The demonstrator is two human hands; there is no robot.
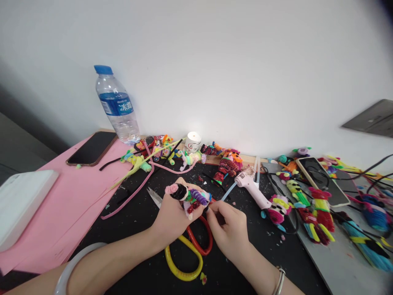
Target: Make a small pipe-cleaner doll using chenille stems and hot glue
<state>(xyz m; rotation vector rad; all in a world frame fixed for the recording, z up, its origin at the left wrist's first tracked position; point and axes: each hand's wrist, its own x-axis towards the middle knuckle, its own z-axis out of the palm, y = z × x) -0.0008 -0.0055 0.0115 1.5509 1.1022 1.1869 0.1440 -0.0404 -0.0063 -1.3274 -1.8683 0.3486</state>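
Observation:
A small pipe-cleaner doll (198,197) with black, pink, purple and red fuzzy parts is gripped in my left hand (173,215), its pink end pointing left. My right hand (229,229) closes in a pinch at the doll's right end, by a dark tip. What exactly lies between those fingertips is too small to make out. Beneath both hands lies a pair of scissors (184,268) with one yellow and one red handle loop. Its blade tips show to the left of my left hand, and the middle is hidden.
A pink glue gun (253,190) lies to the right. Several pipe-cleaner dolls (225,166) line the wall and cover the grey board (319,258). A water bottle (118,108), a dark phone (92,148), a white box (26,205), pink paper (76,196) and loose pipe cleaners (129,200) occupy the left.

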